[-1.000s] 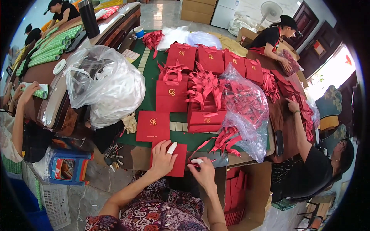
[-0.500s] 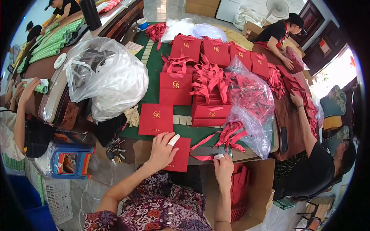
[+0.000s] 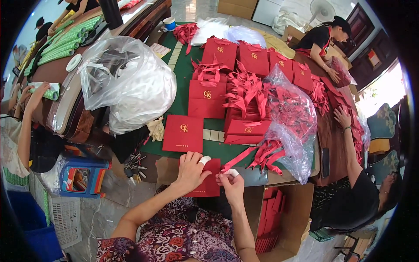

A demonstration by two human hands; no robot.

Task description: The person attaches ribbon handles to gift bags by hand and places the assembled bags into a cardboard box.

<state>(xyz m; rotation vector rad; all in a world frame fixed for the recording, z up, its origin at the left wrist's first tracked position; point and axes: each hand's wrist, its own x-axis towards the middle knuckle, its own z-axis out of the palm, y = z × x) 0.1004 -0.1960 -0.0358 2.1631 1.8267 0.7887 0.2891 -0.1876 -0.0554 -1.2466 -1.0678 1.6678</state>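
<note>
Bare forearms, taped fingertips (image 3: 204,160), dark floral-print clothing

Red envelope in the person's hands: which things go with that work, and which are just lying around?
Part of the work: left hand, right hand, red envelope, red ribbons, finished red envelopes, box of red envelopes.

Lying about: keys, big clear bag, green rolls, blue basket.
</note>
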